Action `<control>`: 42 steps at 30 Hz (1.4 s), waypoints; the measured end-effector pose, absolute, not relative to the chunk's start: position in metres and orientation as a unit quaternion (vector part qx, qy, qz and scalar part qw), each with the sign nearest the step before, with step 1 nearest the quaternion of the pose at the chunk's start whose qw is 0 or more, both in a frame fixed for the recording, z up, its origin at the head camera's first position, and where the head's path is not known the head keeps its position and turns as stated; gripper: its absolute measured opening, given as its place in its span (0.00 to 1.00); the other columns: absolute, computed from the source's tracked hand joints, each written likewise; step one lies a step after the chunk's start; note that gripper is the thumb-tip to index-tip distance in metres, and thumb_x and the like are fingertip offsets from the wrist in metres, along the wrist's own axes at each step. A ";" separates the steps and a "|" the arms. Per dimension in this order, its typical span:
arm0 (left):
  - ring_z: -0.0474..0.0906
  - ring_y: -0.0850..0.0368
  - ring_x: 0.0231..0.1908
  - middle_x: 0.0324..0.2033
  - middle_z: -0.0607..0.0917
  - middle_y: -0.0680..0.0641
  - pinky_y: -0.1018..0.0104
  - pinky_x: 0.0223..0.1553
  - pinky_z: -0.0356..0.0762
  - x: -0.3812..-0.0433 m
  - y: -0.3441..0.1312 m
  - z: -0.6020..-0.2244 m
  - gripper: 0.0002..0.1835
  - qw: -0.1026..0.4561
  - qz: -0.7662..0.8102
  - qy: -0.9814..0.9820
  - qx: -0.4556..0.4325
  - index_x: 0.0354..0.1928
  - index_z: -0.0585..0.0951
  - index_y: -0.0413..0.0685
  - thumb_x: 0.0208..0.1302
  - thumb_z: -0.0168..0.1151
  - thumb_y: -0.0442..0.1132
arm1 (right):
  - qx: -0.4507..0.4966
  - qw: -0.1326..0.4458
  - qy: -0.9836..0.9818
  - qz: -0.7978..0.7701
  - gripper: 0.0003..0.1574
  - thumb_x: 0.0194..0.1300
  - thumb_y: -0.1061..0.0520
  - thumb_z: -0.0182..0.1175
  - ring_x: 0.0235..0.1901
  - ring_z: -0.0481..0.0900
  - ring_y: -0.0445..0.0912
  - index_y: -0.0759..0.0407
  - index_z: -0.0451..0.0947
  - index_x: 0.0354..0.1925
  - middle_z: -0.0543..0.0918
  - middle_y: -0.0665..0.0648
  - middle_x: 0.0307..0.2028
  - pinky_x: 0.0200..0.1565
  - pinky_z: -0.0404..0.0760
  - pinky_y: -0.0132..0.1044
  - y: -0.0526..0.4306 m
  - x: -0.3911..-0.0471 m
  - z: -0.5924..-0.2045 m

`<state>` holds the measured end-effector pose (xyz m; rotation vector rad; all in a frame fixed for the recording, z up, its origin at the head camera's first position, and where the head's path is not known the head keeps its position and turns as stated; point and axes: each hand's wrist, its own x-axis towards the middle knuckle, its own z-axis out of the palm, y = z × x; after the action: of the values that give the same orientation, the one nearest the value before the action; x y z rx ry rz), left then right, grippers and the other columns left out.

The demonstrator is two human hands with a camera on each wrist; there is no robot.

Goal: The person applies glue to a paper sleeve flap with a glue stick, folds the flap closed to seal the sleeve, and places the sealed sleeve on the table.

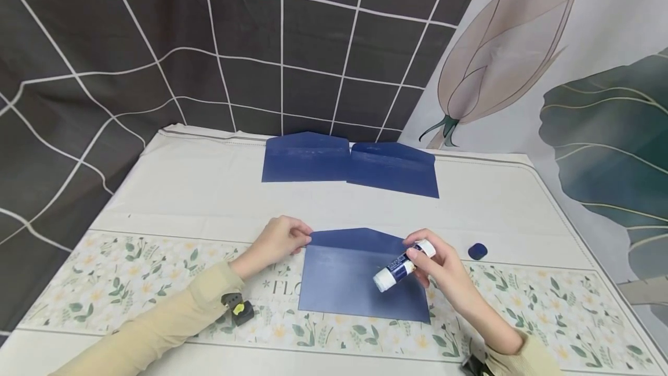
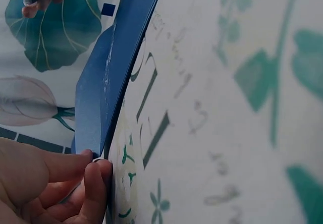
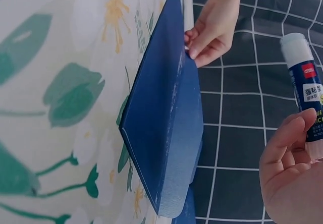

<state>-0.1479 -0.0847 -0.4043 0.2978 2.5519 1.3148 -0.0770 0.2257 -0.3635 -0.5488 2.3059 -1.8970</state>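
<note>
Tablecloth; glue stick, red label in right wrist view only.

Glue stick cropped in right wrist view, lettering partly under envelope

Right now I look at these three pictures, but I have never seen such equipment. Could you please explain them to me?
No machine is shown, only a person's two bare hands. The widest picture is taken from the head, looking down; the other two are taken from the left and right wrists. On a floral tablecloth, the left hand pinches the open flap of a blue envelope. The right hand holds a glue stick. Two more envelopes lie beyond, and a dark-blue cap lies to the right.
</note>
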 end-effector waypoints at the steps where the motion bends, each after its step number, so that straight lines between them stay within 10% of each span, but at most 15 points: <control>1: 0.77 0.63 0.19 0.28 0.87 0.47 0.71 0.23 0.78 -0.148 -0.085 -0.405 0.09 0.126 0.452 0.877 0.100 0.43 0.84 0.38 0.60 0.63 0.30 | -0.178 0.053 0.759 -0.624 0.18 0.71 0.67 0.47 0.12 0.62 0.50 0.45 0.75 0.45 0.69 0.50 0.13 0.14 0.61 0.45 0.225 -0.077 -0.363; 9: 0.81 0.59 0.28 0.34 0.87 0.46 0.69 0.32 0.81 -0.138 -0.085 -0.402 0.14 0.103 0.422 0.895 0.104 0.49 0.82 0.39 0.61 0.59 0.27 | -0.152 0.043 0.766 -0.623 0.11 0.71 0.65 0.48 0.14 0.68 0.43 0.57 0.76 0.43 0.74 0.44 0.15 0.15 0.68 0.40 0.223 -0.080 -0.367; 15: 0.81 0.49 0.50 0.47 0.84 0.44 0.56 0.56 0.78 -0.114 -0.083 -0.392 0.17 0.023 0.312 0.933 0.179 0.54 0.80 0.43 0.64 0.56 0.28 | -0.110 0.029 0.746 -0.657 0.17 0.72 0.63 0.47 0.17 0.76 0.41 0.46 0.80 0.43 0.81 0.45 0.18 0.17 0.71 0.36 0.224 -0.086 -0.364; 27: 0.75 0.50 0.59 0.58 0.80 0.45 0.54 0.59 0.75 -0.055 -0.060 -0.385 0.21 0.025 0.153 0.909 0.386 0.58 0.78 0.45 0.64 0.60 0.40 | -0.173 0.014 0.796 -0.580 0.11 0.69 0.63 0.54 0.25 0.83 0.43 0.69 0.75 0.47 0.83 0.48 0.30 0.25 0.82 0.36 0.200 -0.111 -0.357; 35: 0.64 0.45 0.69 0.68 0.70 0.48 0.48 0.61 0.72 -0.043 -0.053 -0.391 0.25 0.059 0.083 0.902 0.419 0.66 0.72 0.57 0.68 0.56 0.50 | -0.239 0.060 0.838 -0.487 0.10 0.67 0.55 0.59 0.30 0.85 0.54 0.55 0.78 0.46 0.86 0.56 0.37 0.30 0.85 0.40 0.161 -0.123 -0.356; 42: 0.64 0.45 0.69 0.68 0.69 0.48 0.46 0.58 0.74 -0.040 -0.053 -0.393 0.26 0.053 0.069 0.900 0.427 0.65 0.73 0.57 0.67 0.56 0.54 | -0.303 0.089 0.857 -0.408 0.13 0.67 0.49 0.60 0.18 0.75 0.41 0.53 0.78 0.47 0.86 0.51 0.28 0.24 0.75 0.29 0.134 -0.133 -0.363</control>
<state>-0.0405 -0.0534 -0.3933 1.2974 2.7355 0.2104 -0.1327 0.1341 -0.3633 -0.9025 2.5495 -1.2127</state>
